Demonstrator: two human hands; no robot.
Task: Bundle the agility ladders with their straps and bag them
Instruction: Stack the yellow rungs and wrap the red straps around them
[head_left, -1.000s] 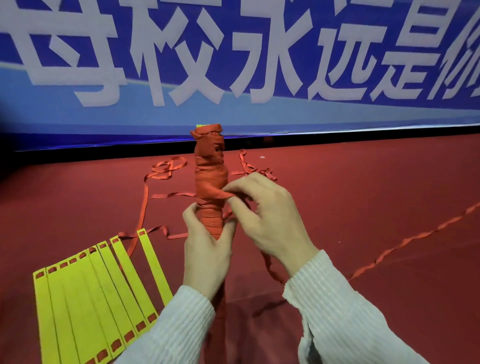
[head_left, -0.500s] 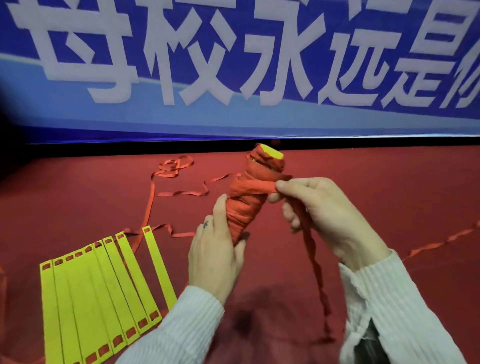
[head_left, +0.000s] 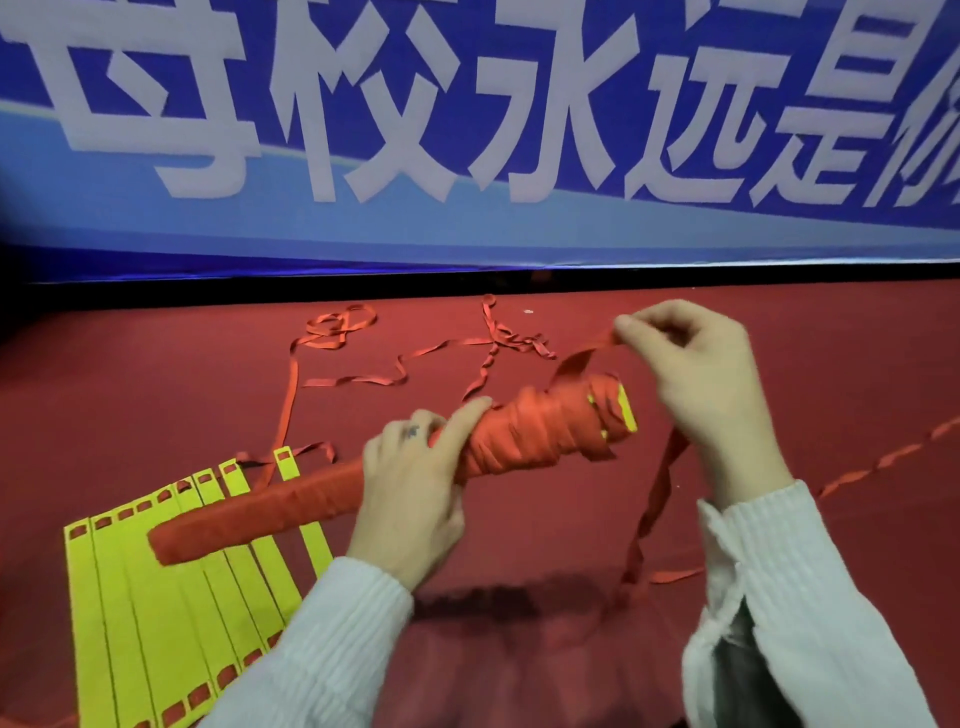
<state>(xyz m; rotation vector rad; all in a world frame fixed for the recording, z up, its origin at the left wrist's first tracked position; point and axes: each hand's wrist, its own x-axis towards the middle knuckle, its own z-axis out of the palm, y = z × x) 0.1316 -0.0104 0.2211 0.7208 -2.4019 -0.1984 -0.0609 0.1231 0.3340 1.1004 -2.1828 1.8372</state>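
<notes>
A ladder bundle (head_left: 530, 431) wrapped in red strap lies nearly level above the red floor, yellow rung ends showing at its right tip. My left hand (head_left: 415, 488) grips its middle. My right hand (head_left: 691, 374) pinches the loose red strap (head_left: 587, 353) just above the right tip; the strap also trails down past my right wrist to the floor. The bundle's left end (head_left: 249, 525) hangs over a second ladder's yellow rungs (head_left: 171, 582), fanned flat at the lower left.
Loose red strap (head_left: 343, 327) curls over the red floor (head_left: 156, 395) behind the bundle, and another strap (head_left: 883, 462) runs off to the right. A blue banner with white characters (head_left: 467, 130) stands along the back edge.
The bundle has swung from upright to nearly level, its tip now pointing right. My right hand has moved up and to the right, drawing the strap off the tip.
</notes>
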